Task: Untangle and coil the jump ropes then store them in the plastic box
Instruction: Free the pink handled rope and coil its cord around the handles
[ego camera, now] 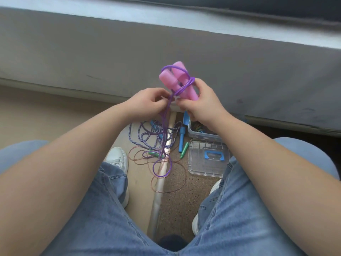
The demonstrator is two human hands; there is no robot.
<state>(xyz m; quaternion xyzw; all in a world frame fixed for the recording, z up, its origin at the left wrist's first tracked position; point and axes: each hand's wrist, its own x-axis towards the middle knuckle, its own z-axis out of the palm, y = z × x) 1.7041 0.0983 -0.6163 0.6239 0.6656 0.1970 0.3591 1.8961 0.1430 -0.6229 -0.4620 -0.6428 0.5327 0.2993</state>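
hands raised over lap: right hand (201, 100) grips 2 pink handles (177, 80) wrapped in purple rope (164, 126); left hand (147, 102) pinches that rope. plastic box (203, 132) sits open on floor below.

Three jump ropes, it seems: purple (163, 126), braided (145, 134), copper (171, 182). Two pink handles (177, 78), one box (203, 133), one lid (206, 159).

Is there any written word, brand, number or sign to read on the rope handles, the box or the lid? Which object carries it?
None: no readable text anywhere.
Pink foam rope handles: plain.
Clear plastic box: no label visible.
Clear plastic lid with blue handle: moulded ribs only, no lettering.
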